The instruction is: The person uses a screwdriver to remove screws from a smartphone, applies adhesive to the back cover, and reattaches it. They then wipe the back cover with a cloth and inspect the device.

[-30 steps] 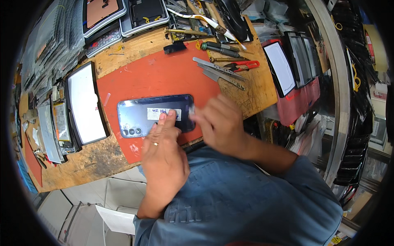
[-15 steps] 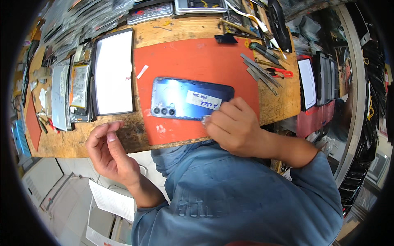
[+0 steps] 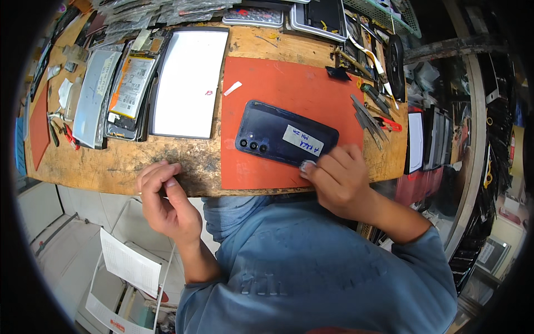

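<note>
A dark blue smartphone (image 3: pixel 272 133) lies back up on an orange-red mat (image 3: pixel 261 175), slightly tilted, its three camera lenses at the left end. A strip of pale tape (image 3: pixel 303 139) with handwriting is stuck across its back. At the phone's near right corner is my right hand (image 3: pixel 342 181), fingers curled together. A small whitish bit shows at its thumb tip, too small to make out. Left of the mat, my left hand (image 3: pixel 169 203) hovers by the bench's front edge. Its fingers are loosely bent, thumb apart from them, and I see nothing in it.
A white panel (image 3: pixel 189 83) in a dark frame lies left of the mat, beside an opened phone with its battery (image 3: pixel 133 83) exposed. Tweezers (image 3: pixel 367 119), a red cutter (image 3: pixel 389 123) and a screwdriver (image 3: pixel 374 97) lie at the right. Stacked plastic-wrapped parts (image 3: pixel 139 14) line the back.
The view has shifted, so bench and phone appear farther right. Bright glare on the phone's back is gone. Both hands keep nearly the same pose, the right still at the phone's corner.
</note>
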A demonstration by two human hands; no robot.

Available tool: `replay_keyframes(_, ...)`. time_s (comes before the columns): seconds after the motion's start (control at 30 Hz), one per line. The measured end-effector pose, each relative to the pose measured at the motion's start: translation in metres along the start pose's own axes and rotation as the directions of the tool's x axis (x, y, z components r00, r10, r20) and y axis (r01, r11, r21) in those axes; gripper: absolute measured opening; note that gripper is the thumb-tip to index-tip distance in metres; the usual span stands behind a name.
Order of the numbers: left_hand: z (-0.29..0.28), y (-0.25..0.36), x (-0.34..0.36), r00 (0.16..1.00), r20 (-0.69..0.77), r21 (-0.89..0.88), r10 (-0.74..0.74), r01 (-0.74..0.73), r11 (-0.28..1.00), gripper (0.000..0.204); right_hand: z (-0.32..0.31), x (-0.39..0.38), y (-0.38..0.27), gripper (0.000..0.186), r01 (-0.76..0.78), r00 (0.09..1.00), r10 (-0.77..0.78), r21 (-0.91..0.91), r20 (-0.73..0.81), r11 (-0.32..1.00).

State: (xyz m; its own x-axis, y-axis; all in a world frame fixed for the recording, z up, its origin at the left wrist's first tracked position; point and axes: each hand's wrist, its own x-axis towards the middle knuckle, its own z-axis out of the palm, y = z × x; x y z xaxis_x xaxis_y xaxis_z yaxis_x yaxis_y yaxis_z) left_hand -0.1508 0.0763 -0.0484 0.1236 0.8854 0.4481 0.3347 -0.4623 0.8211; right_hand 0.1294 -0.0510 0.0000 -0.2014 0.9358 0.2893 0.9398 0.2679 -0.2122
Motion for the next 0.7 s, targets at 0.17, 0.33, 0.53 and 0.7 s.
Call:
replay_keyframes(0.17,0.0,-0.001,0.023,0.992,-0.035,0.12,0.117,-0.112,0.986,0.016,0.042,0.086,-0.015,0.016,0.002,0.997,0.014,0.206,-0.075,0.979)
replay_keyframes(0.33,-0.002,-0.021,0.019,0.99,-0.136,0.135,0.03,-0.011,0.991,0.017,0.028,0.049,-0.003,0.017,-0.058,0.993,0.074,0.161,-0.095,0.985)
replay_keyframes(0.53,0.011,-0.017,0.026,0.989,-0.107,0.486,0.099,-0.035,0.873,0.017,0.034,0.079,-0.008,0.017,-0.046,0.991,0.078,0.259,-0.112,0.965)
replay_keyframes(0.7,0.004,-0.02,0.024,0.99,-0.085,0.492,0.117,-0.06,0.869,0.014,0.044,0.09,-0.01,0.017,0.071,0.995,-0.059,0.163,-0.076,0.984)
